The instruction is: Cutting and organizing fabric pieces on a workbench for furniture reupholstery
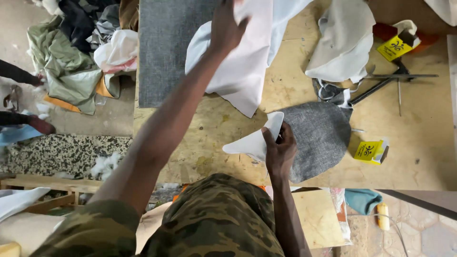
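Left hand (pixel 227 26) stretched far over counter (pixel 419 157), fingers pinching white fabric sheet (pixel 245 71). Right hand (pixel 280 151) near counter edge, fingers gripping small white piece (pixel 254 142) beside grey cutout (pixel 320 135). Step: laying lining pieces. Next needs edge alignment.

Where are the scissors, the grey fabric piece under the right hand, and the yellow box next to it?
scissors (pixel 381 82): head view, on the dark blades.
grey fabric piece (pixel 319 135): head view, on its bare middle.
yellow box (pixel 370 151): head view, on its top face.
right hand (pixel 280 150): head view, on its back.
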